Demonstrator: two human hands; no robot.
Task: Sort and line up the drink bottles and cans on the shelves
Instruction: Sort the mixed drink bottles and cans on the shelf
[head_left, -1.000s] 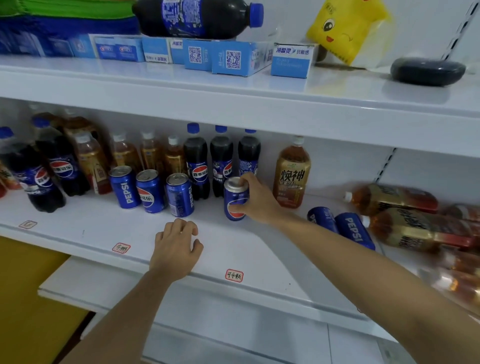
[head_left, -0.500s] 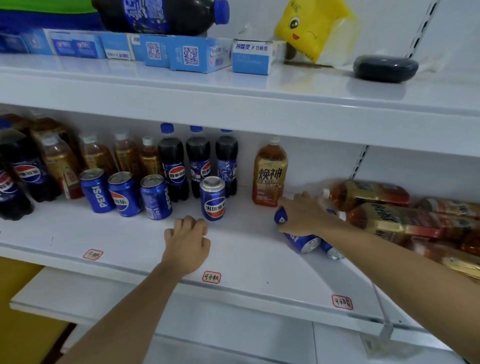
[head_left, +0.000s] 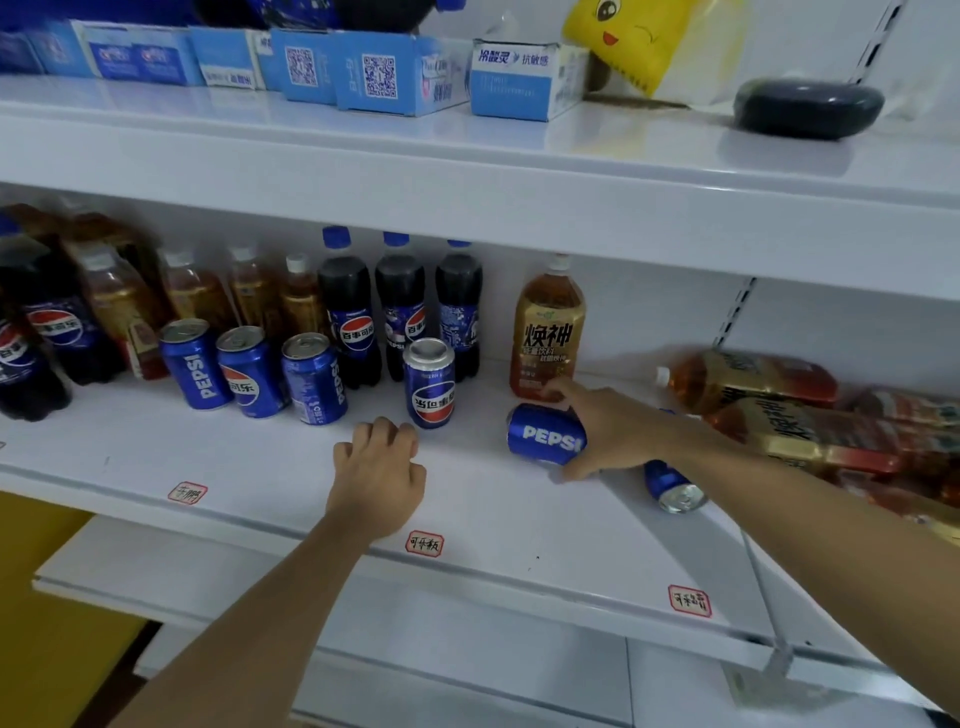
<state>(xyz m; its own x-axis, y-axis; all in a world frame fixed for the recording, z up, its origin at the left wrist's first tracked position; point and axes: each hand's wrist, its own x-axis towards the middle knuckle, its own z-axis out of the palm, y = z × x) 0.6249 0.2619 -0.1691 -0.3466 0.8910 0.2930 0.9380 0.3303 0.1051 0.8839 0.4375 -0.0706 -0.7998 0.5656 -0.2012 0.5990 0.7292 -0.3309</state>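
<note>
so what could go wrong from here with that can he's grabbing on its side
1. The right hand holds the blue Pepsi can sideways; a loose grip while tipping it upright could let it roll toward the shelf edge.
2. A second blue can lying on its side beside that wrist could get nudged and roll.
3. Swinging it leftward might topple the lone upright blue can.

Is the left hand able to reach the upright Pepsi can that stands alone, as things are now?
Probably yes. The left hand rests on the shelf just in front of the lone upright can, holding nothing, and nothing stands between them. The right hand is busy gripping the lying can beside it.
</note>
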